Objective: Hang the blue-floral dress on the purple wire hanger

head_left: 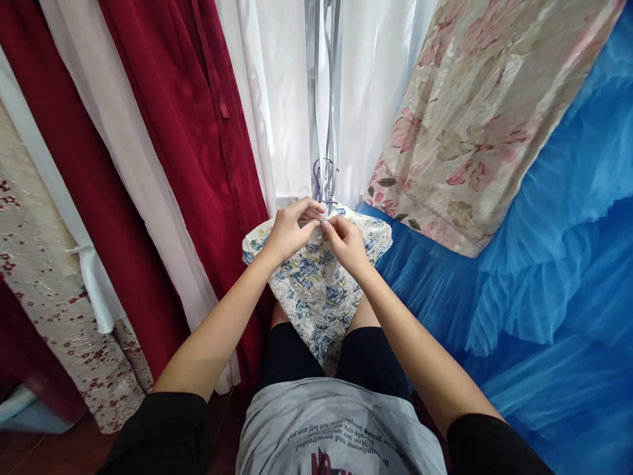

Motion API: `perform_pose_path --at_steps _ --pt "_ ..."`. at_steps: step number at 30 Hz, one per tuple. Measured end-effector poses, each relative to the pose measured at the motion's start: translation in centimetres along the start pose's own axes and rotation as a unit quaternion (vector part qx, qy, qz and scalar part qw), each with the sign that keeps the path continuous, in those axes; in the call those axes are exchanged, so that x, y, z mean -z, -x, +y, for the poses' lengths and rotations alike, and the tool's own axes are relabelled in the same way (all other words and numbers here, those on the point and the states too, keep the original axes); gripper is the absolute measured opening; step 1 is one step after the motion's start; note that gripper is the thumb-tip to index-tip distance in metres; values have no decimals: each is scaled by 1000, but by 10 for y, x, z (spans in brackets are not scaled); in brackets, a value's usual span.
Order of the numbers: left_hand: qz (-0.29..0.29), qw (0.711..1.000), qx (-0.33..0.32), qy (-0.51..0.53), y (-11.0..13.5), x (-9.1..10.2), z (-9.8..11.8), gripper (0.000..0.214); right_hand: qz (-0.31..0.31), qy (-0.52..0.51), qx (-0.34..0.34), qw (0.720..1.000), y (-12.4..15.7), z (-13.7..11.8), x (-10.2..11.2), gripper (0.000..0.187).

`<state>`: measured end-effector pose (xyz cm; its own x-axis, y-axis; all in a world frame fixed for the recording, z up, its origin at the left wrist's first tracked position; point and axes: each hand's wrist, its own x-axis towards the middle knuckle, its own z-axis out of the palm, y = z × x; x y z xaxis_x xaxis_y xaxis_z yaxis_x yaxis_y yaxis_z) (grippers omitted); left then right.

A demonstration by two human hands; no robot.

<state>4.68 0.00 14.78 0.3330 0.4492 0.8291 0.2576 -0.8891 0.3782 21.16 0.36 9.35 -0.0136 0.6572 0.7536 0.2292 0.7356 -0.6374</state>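
Observation:
A white short-sleeved garment (316, 290) with blue and yellow-green flowers hangs in front of my legs. A purple hanger (317, 179) pokes up from its neckline, with its hook upward. At the top centre of the garment, my left hand (293, 229) pinches the collar edge with thumb and fingers. Close beside it, my right hand (346, 243) pinches the same edge, and the fingertips of both hands almost meet. Any small fastener between the fingertips is too small to make out.
Dark red drapes (168, 99) and pale ones hang at the left. White cloth (281, 86) with grey ribbons (314, 79) hangs straight ahead. To the right are a pink-flowered beige cloth (459, 132) and ruffled blue tulle (544, 264). A pale blue tub (34, 412) stands low at left.

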Motion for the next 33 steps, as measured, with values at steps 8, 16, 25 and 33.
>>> perform_pose_path --at_steps 8,16,25,33 --pt "-9 1000 22 18 5 -5 4 24 -39 -28 1 999 5 -2 0 27" --pt "11 999 28 -17 12 -12 7 31 14 17 9 1000 12 2 -5 18" --pt "17 999 -9 -42 12 -18 12 31 -40 -114 -71 990 1 2 0 35" --pt "231 973 -14 15 -17 27 -16 25 -140 -126 -221 957 20 25 12 37"
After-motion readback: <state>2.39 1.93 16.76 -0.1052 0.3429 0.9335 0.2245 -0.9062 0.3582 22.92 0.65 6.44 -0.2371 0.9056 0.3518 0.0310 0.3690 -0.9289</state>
